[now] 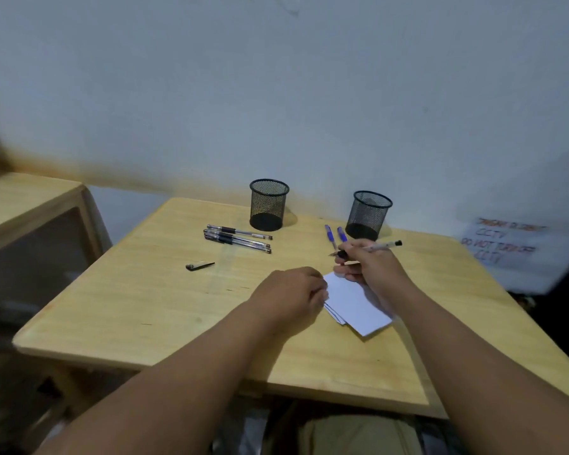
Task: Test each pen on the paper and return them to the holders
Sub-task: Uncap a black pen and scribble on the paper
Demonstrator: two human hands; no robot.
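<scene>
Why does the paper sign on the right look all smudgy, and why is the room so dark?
Head view: the sign sits near the wide-angle edge, so its letters smear; the light is dim and bluish, dark in the corners; the table edges curve from lens distortion; the two mesh holders stay fairly sharp.

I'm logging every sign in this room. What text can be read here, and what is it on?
"CCTV": paper notice on the wall, right of the table.
"DO NOT TURN OFF CCTV": same notice, lower lines, blurred but legible.
Top red line of the notice: too blurred to read.
Pens: no readable print.
</scene>
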